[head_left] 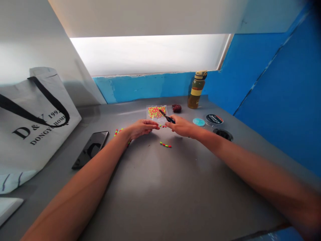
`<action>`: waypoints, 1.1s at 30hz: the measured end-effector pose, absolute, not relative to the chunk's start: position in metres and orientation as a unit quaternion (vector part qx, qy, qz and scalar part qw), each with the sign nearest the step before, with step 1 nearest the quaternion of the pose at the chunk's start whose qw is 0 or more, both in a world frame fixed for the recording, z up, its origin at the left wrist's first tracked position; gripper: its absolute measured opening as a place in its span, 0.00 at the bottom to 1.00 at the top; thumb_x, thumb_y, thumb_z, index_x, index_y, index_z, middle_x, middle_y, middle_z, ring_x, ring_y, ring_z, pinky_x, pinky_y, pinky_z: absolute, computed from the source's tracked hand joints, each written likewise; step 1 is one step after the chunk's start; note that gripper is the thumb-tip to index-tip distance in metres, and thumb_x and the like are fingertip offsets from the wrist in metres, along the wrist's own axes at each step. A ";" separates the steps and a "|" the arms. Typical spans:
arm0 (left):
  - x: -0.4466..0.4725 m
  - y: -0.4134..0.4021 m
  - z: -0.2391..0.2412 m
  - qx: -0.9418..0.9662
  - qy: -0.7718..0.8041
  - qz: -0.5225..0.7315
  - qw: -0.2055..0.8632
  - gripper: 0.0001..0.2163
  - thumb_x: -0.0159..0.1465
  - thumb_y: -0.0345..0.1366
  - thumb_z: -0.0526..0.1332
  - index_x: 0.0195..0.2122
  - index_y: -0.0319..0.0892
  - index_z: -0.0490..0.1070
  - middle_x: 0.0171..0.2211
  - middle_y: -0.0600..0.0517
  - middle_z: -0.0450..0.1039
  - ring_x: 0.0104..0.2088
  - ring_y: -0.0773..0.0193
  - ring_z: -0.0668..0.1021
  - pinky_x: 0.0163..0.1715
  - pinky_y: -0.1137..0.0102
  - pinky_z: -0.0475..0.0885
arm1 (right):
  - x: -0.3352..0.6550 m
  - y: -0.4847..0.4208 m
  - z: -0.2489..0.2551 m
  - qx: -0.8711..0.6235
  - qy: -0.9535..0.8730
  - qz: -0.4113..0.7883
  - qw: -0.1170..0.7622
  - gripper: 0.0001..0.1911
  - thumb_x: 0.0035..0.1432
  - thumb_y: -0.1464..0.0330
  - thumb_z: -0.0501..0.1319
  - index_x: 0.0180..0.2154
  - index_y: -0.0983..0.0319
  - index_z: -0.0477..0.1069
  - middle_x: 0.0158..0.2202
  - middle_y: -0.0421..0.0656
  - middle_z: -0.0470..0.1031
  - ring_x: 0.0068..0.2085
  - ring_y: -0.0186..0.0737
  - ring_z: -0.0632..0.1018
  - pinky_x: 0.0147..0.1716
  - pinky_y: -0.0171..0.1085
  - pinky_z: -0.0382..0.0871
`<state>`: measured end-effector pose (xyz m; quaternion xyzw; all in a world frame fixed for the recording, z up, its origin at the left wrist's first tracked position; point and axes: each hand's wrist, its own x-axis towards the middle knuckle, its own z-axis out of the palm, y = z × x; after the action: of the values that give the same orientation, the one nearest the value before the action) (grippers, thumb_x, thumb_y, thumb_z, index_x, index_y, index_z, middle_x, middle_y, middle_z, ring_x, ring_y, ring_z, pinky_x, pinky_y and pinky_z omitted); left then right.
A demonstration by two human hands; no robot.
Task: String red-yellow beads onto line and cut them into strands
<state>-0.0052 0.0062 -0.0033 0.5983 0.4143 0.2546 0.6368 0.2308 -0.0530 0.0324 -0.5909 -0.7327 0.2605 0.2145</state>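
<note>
- Reference: I read the clock from the gap between the hands, with 12 o'clock pointing away from me across the counter (175, 201).
- Right hand (180, 126): clamped on small black-handled scissors (168, 117). The blades point toward 10 o'clock and overlap the packet's right edge.
- Left hand (141, 129): fingers and thumb are drawn together, with the fingertips (155, 125) toward the gap. I cannot tell whether they pinch anything.
- Hands: apart, with a narrow gap between the fingertips of each.
- Packet (156, 112): clear plastic, filled with yellow and red beads (155, 112), lying flat at 12 o'clock, just beyond the hands.
- Loose beads: a few sit in the gap (163, 126). A short row (165, 145) lies at 6 o'clock, and a small group (118, 131) lies at 9 o'clock, just beyond the left hand.
- Phone (90, 149): black, lying flat at 8 o'clock.
- Tote bag (32, 124): white with black straps, at 9 o'clock against the wall, well apart from the hands.
- Bottle (197, 90): amber, upright against the wall at 1 o'clock.
- Dark red lump (177, 108): at 1 o'clock, beside the packet.
- Spools: a pale blue one (199, 122) and a black one (214, 119) sit at 3 o'clock, just beside the right hand. A dark round tin (223, 134) lies just beyond them.
</note>
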 end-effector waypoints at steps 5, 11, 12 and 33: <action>-0.006 0.007 -0.003 0.594 0.409 0.258 0.643 0.18 0.52 0.39 0.74 0.43 0.39 0.78 0.44 0.45 0.79 0.27 0.74 0.68 0.27 0.74 0.60 | 0.231 -0.052 0.026 -0.618 -0.751 0.187 0.140 0.24 0.65 0.50 0.57 0.52 0.60 0.70 0.46 0.52 0.79 0.43 0.51 0.78 0.37 0.39 0.65; -0.007 0.009 -0.004 0.590 0.409 0.257 0.647 0.22 0.54 0.39 0.73 0.50 0.42 0.76 0.45 0.46 0.78 0.28 0.73 0.69 0.28 0.74 0.61 | 0.233 -0.053 0.020 -0.600 -0.774 0.174 0.099 0.21 0.66 0.52 0.56 0.49 0.59 0.72 0.45 0.49 0.79 0.42 0.48 0.78 0.35 0.37 0.64; -0.007 0.009 -0.003 0.592 0.408 0.256 0.647 0.22 0.54 0.39 0.73 0.50 0.42 0.76 0.45 0.46 0.78 0.28 0.73 0.69 0.28 0.75 0.61 | 0.233 -0.053 0.019 -0.594 -0.779 0.177 0.097 0.20 0.65 0.52 0.56 0.49 0.59 0.72 0.45 0.49 0.79 0.42 0.48 0.78 0.35 0.37 0.64; -0.003 0.005 -0.002 0.608 0.420 0.246 0.626 0.16 0.57 0.48 0.70 0.38 0.39 0.78 0.40 0.48 0.76 0.28 0.73 0.68 0.28 0.75 0.63 | 0.231 -0.046 0.007 -0.548 -0.805 0.184 0.131 0.33 0.65 0.41 0.48 0.45 0.59 0.76 0.44 0.49 0.80 0.41 0.48 0.77 0.35 0.37 0.61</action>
<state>-0.0030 0.0052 -0.0017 0.6085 0.4203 0.2464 0.6265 0.2312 -0.0462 0.0074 -0.5478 -0.8055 0.1843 0.1309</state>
